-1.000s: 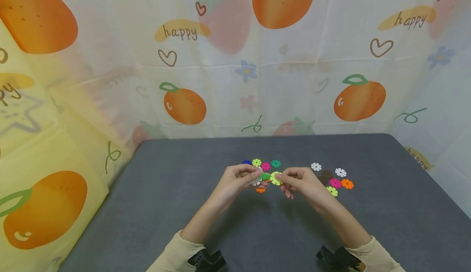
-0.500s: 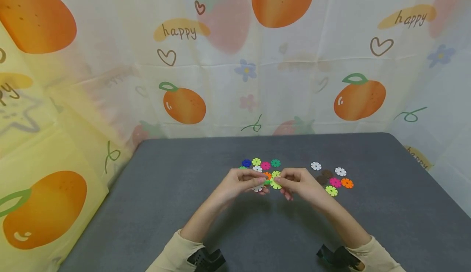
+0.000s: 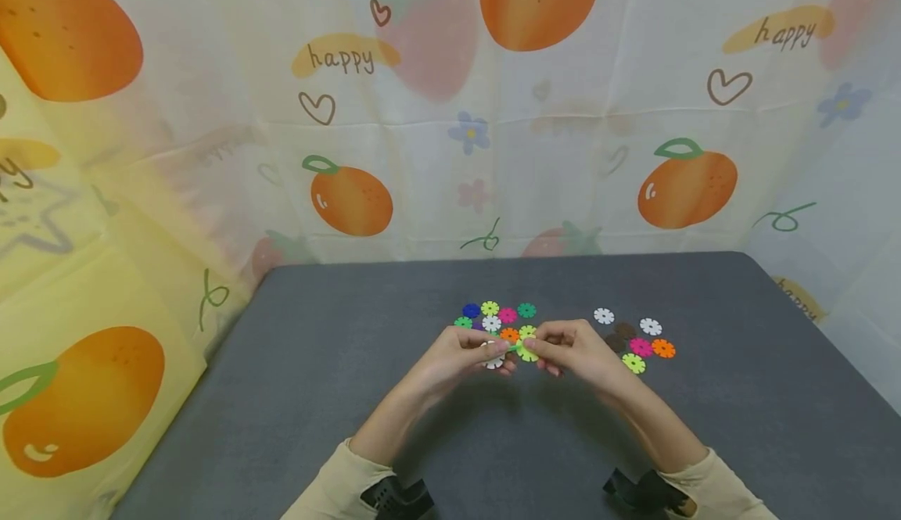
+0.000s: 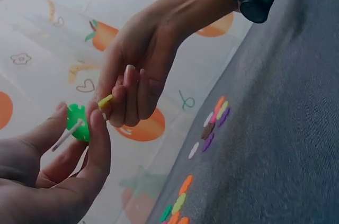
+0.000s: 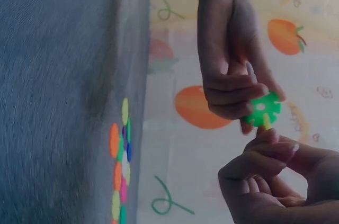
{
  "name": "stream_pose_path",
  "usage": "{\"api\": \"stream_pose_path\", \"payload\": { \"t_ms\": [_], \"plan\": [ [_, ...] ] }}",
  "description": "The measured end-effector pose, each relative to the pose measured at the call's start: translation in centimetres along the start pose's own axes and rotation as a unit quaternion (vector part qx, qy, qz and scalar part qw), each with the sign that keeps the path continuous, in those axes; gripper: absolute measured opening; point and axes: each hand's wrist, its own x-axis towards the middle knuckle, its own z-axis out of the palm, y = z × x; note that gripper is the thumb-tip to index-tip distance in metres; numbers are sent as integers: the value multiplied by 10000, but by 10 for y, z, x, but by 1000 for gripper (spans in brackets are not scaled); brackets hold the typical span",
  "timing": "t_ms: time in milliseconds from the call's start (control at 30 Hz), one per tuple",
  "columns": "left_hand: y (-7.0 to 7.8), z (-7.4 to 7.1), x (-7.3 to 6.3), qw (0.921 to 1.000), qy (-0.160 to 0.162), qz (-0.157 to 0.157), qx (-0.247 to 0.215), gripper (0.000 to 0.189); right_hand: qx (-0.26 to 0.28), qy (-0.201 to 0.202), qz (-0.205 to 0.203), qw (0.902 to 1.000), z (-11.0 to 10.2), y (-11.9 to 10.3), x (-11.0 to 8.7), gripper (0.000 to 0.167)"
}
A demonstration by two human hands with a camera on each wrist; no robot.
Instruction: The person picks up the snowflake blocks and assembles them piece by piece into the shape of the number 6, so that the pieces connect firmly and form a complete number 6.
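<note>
My left hand pinches a green notched plastic disc between thumb and fingers. A white notched disc is slotted into it at an angle. Opposite, my right hand pinches a yellow-green notched disc by thumb and forefinger, covering much of it. In the right wrist view, the edge of the yellow-green disc meets the rim of the green disc, the two turned crosswise. Both hands are raised over the grey table, the discs between them.
Behind my hands lies a cluster of several coloured discs. Another group, with white, brown, pink, orange and yellow-green discs, lies right of my right hand. A fruit-printed cloth hangs beyond the table's far edge.
My hands have drawn slightly closer together and a little lower, bringing the green and yellow-green discs edge to edge. The discs on the table stay put.
</note>
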Motion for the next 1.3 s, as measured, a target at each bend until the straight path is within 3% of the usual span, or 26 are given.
{"api": "stream_pose_path", "payload": {
  "t_ms": [200, 300, 467, 600, 900, 1100, 1300],
  "plan": [
    [2, 0, 0, 9997, -51, 147, 171, 35, 82, -57, -24, 9999, 2, 0, 0, 34],
    [4, -4, -1, 9997, -89, 72, 229, 37, 122, -168, 13, 9998, 4, 0, 1, 34],
    [5, -9, 0, 9995, 213, -139, 181, 36, 476, -281, 312, 9980, 5, 2, 3, 33],
    [0, -8, 1, 9988, 377, -223, 228, 32, 747, -245, 285, 9965, 8, 6, 3, 31],
    [-4, -11, 6, 9986, -4, -474, -247, 41, 1110, 107, 535, 9923, 15, 9, 6, 31],
    [-6, -16, 5, 9991, -127, -406, -7, 36, 1236, 284, 801, 9887, 14, 12, 7, 29],
    [-9, -13, 6, 9993, -208, -285, 137, 42, 1338, 227, 1100, 9846, 14, 15, 8, 29]
  ]
}}
